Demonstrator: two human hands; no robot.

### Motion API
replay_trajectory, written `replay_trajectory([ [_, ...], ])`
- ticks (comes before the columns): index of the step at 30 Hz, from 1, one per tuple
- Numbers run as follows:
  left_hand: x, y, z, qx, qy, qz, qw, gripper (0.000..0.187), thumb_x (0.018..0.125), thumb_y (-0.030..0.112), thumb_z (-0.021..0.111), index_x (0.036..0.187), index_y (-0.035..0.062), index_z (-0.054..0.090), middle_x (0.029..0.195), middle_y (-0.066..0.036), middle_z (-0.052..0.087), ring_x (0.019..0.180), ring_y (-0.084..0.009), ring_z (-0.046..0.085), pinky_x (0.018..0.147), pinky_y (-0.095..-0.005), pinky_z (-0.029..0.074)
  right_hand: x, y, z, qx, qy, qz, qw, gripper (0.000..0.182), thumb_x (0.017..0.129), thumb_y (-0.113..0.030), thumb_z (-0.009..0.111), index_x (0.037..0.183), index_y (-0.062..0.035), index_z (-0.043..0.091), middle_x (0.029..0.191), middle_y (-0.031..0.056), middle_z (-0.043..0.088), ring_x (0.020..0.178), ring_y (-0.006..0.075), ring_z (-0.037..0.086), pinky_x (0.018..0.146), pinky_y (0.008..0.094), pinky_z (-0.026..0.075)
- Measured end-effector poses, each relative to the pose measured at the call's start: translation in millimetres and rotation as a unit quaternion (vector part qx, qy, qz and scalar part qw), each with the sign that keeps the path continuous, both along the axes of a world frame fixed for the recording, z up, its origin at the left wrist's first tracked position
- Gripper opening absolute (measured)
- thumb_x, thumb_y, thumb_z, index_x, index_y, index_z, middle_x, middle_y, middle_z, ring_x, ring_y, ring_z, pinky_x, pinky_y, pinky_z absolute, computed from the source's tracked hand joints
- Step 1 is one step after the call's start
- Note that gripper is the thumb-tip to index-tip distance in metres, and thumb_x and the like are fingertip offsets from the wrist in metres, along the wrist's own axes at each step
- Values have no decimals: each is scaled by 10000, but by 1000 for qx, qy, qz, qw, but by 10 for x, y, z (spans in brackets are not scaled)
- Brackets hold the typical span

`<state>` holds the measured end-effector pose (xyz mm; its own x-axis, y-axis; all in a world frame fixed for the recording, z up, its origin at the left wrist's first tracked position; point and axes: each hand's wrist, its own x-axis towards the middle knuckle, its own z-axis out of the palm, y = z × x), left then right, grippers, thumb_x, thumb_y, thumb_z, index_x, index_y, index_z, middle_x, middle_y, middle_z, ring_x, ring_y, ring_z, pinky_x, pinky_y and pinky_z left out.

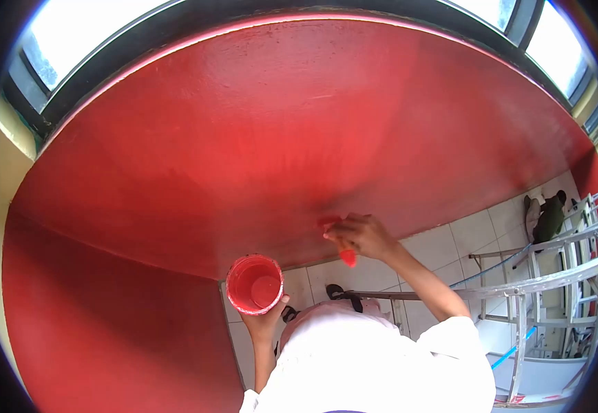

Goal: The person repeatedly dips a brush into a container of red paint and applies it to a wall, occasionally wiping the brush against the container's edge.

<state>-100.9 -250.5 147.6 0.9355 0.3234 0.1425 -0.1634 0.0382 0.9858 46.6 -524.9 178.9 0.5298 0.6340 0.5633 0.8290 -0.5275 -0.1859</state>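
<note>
My left hand (262, 323) grips a paint pot (238, 281) from below and the side, low in front of the wall. Its inside is coated red, the rim is smeared, and a round patch of red shows at the bottom. My right hand (365, 236) is closed round a paintbrush (348, 257), whose red-tipped handle sticks out below the fingers. Partly hidden by the fingers, the brush head overlaps the lower part of the red wall (278, 138). Streaks and darker patches mark the wall's glossy surface there.
Dark window frames (127, 51) run above the wall. A second red wall (120, 316) meets it at the left. Metal ladders (519, 330) stand close on my right over white floor tiles (431, 249). Dark cloth-like items (549, 219) lie near the wall at far right.
</note>
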Motion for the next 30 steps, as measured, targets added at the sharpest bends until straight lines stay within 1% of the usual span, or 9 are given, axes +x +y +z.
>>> replay_trajectory([
  [1, 12, 20, -7, -5, 5, -2, 1000, 858, 590, 155, 927, 1309, 66, 468, 1213, -74, 598, 1129, -226, 587, 972, -378, 483, -24, -7, 259, 47, 30, 29, 998, 310, 791, -151, 717, 1098, -194, 717, 941, -8, 698, 689, 155, 603, 618, 319, 549],
  [6, 46, 21, -80, 12, 5, -1, 1000, 864, 589, 166, 928, 1314, 72, 469, 1238, -78, 587, 1158, -238, 576, 986, -392, 479, 62, -47, 2111, 234, -269, -7, 934, 278, 665, -135, 806, 942, -135, 781, 930, 70, 727, 730, 166, 642, 618, 285, 529],
  [8, 57, 21, -82, 17, 10, -10, 1000, 866, 590, 173, 929, 1317, 74, 469, 1250, -79, 581, 1168, -240, 570, 988, -394, 479, 240, -34, 2268, 218, -444, -33, 869, 289, 651, -152, 807, 939, -151, 785, 921, 58, 725, 751, 168, 651, 624, 275, 527],
  [11, 37, 2, -73, 7, 29, -13, 999, 861, 595, 171, 925, 1319, 78, 470, 1257, -78, 577, 1176, -239, 563, 990, -394, 477, 416, 12, 1939, 79, -463, -69, 880, 322, 666, -185, 794, 981, -243, 765, 985, -15, 683, 763, 150, 631, 587, 253, 523],
  [14, 46, 3, -70, 9, 21, -11, 1000, 860, 593, 158, 919, 1321, 80, 469, 1258, -75, 576, 1179, -240, 562, 995, -396, 473, 415, 20, 787, 49, -416, -113, 901, 294, 711, -198, 756, 980, -312, 728, 1011, -95, 643, 700, 100, 550, 545, 190, 505],
  [20, 34, -29, 27, 12, 11, 1, 1000, 829, 593, 163, 919, 1298, 76, 491, 1231, -75, 595, 1157, -242, 577, 993, -395, 471, 37, 48, -410, -2, -79, -42, 996, 327, 730, -191, 738, 1050, -252, 712, 1092, -77, 661, 784, 138, 609, 625, 282, 554],
  [22, 67, -21, 47, 16, 0, 4, 1000, 818, 594, 169, 921, 1289, 74, 500, 1223, -76, 601, 1148, -242, 583, 988, -394, 474, -32, 29, -272, 19, 15, -11, 1000, 329, 739, -186, 733, 1063, -233, 711, 1068, -57, 676, 814, 156, 633, 641, 317, 563],
  [27, 66, -32, 105, 9, 12, -9, 1000, 829, 589, 181, 926, 1293, 73, 502, 1233, -76, 597, 1155, -240, 579, 981, -392, 476, 302, 52, 1024, 33, -48, -47, 997, 311, 747, -167, 733, 1055, -207, 718, 967, -19, 706, 780, 173, 646, 620, 328, 557],
  [30, 66, 6, -1, 14, 20, -16, 1000, 808, 601, 161, 913, 1289, 63, 501, 1190, -75, 604, 1102, -227, 588, 937, -377, 484, 293, 156, 1786, 89, -189, -35, 977, 287, 723, -106, 755, 1004, -166, 738, 923, 11, 718, 743, 175, 645, 586, 311, 551],
])
